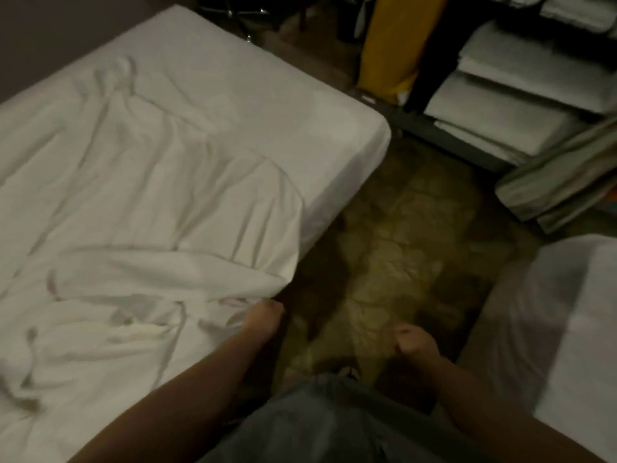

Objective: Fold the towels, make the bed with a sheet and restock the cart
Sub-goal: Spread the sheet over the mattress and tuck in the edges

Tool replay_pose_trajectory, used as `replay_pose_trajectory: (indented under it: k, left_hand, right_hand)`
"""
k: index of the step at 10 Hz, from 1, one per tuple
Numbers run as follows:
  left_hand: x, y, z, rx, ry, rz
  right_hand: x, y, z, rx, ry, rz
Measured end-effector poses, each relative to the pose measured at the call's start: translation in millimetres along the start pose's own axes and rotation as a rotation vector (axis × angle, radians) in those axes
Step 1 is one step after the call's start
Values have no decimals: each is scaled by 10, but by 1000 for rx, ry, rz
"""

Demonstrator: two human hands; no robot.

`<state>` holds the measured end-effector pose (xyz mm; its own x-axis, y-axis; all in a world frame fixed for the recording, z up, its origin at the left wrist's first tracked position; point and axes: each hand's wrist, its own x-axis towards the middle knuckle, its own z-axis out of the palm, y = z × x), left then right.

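Observation:
A wrinkled white sheet (pixel 143 208) lies loose over the bed (pixel 337 182) on the left, bunched up near the bed's near edge. My left hand (pixel 263 317) is at that edge, fingers curled onto the sheet where its folds run together. My right hand (pixel 414 342) hangs over the floor between the beds, fingers loosely curled and holding nothing. At the upper right stands the cart (pixel 444 135), with stacks of folded white towels (pixel 500 105) on its shelves.
A yellow bag (pixel 390 45) hangs at the cart's left end. Grey-green folded cloth (pixel 561 188) sticks out low on the cart's right. A second white bed (pixel 574 329) is at the right. Patterned carpet (pixel 394 248) runs between the beds.

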<state>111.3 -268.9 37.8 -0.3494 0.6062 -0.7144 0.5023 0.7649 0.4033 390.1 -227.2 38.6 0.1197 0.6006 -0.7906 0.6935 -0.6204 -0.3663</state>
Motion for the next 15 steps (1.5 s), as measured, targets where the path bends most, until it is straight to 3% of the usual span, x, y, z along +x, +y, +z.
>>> replay_pose_trajectory:
  k: [1,3,5,7,9,10,11,13,15]
  left_hand:
    - [38,694,360,136,-113,94]
    - [642,1106,186,96,-43,-85]
    - [1674,2139,198,53,-55,-105]
    - [2641,3681,-110,115,-77,-82]
    - [3341,5768,-93,179,-98,123]
    - [3664,6616,13,65,-87,192]
    - [3983,7180,-56,-78,-59,180]
    - [4168,7086,-627,-240,116,-107]
    - [4681,6460,-1216,-477,335,-446]
  right_hand:
    - [309,-138,-599,-122,38,-49]
    - [1128,-1060,-1282,-204,9,-185]
    - [2067,-2110,-2042,-139,21,-324]
    - [2889,-2527,-3347,-318,4,-210]
    - [3742,-2565,-4487,-354,36,-46]
    - [4380,-2809,-5028,-348,37,-28]
    - [4959,-3372,-5506,-495,-14,-135]
    - [5490,-5230,-5455,-703,-272,-362]
    - [5686,-7354,-4458,-808,-395,-701]
